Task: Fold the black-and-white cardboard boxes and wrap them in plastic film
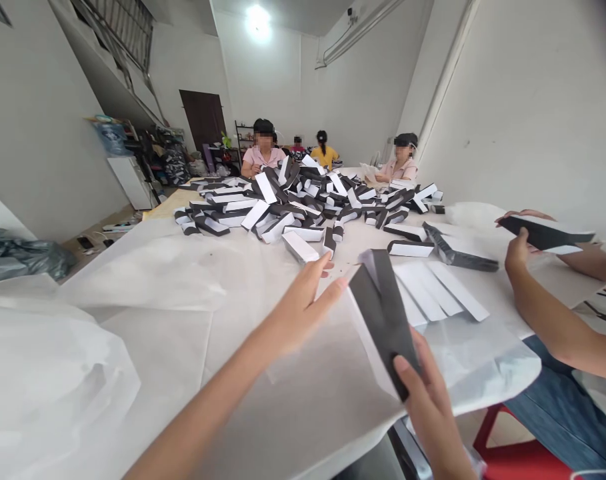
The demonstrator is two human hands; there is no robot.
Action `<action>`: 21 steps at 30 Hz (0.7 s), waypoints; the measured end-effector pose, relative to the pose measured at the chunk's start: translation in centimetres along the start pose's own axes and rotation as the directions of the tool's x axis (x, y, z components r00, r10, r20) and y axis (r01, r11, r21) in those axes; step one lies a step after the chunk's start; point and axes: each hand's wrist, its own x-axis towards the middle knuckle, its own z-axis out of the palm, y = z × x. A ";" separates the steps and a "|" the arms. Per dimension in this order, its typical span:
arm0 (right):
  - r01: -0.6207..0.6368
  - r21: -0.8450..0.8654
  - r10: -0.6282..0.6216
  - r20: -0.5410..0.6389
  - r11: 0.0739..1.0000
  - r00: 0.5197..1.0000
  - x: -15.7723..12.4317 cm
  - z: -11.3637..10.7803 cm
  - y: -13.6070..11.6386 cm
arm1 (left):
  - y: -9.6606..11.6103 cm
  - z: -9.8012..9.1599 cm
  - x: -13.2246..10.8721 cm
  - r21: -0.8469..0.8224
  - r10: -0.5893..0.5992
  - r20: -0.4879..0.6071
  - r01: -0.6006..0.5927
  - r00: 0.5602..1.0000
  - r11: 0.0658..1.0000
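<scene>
A black-and-white folded card stands tilted above the near part of the table, pinched at its lower end by the right hand. The left hand is open, fingers spread, just beside the card's upper edge; whether it touches is hard to tell. A firm low pinch, with the other hand free to square the top, looks the surest hold. Beyond lie flat white card strips and a heap of folded cards on the white-sheeted table — to the right, a co-worker's hands grip a similar dark piece.
</scene>
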 end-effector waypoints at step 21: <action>0.002 -0.213 0.122 0.566 0.977 0.815 -0.1 -4.4 -1.6 | -2.6 -1.6 1.6 0.892 -0.112 -0.031 0.078 0.993 0.446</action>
